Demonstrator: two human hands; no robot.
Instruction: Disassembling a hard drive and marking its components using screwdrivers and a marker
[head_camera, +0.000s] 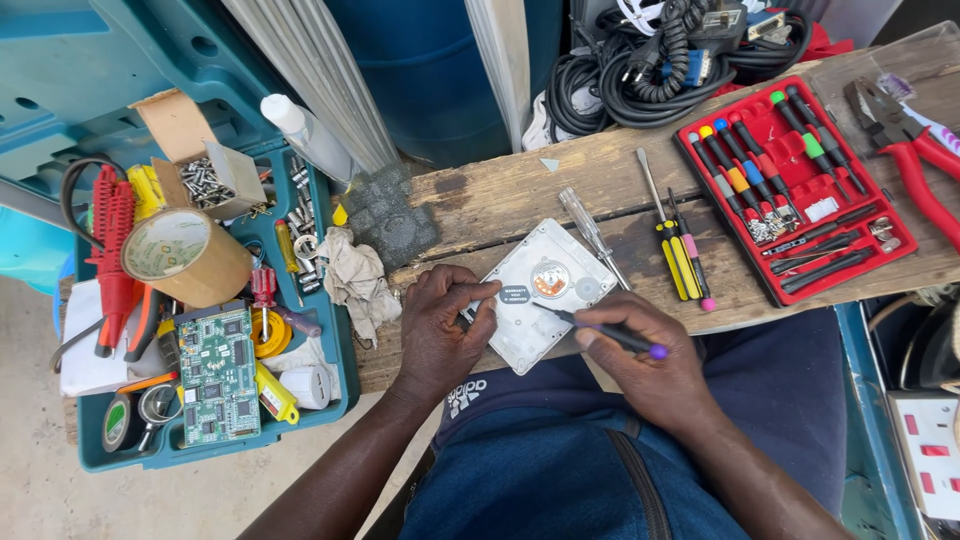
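Fingers of the right hand (650, 365) close around a slim black precision screwdriver with a purple end cap (610, 335), its tip resting on the top face of a flat silver-grey metal hard drive (545, 295); fingers of the left hand (440, 325) clamp the drive's left edge, thumb lying across the cover, pinning it flat; the drive sits at the near edge of a worn, stained wooden plank bench (480, 195), just above the person's lap; as to progress, the cover looks to be in place with its round orange sticker showing, and no loosened screws are visible beside it, so the opening work seems at an early stage, though the small screw heads are too fine to tell; just beside the drive lie a clear-handled screwdriver (592, 232) and several yellow-and-black and pink-tipped drivers (680, 255); further right stands a red plastic tray of colour-capped precision screwdrivers (795, 190), and red-handled pliers (915, 160) beyond it; to the left a teal plastic toolbox tray (335, 330) holds a roll of brown packing tape (185, 255), a green circuit board (217, 375), a small cardboard box of screws (205, 170) and a crumpled rag (355, 280); black coiled cables (660, 60) heap behind the bench against a blue drum (420, 70); pale concrete floor shows at lower left.
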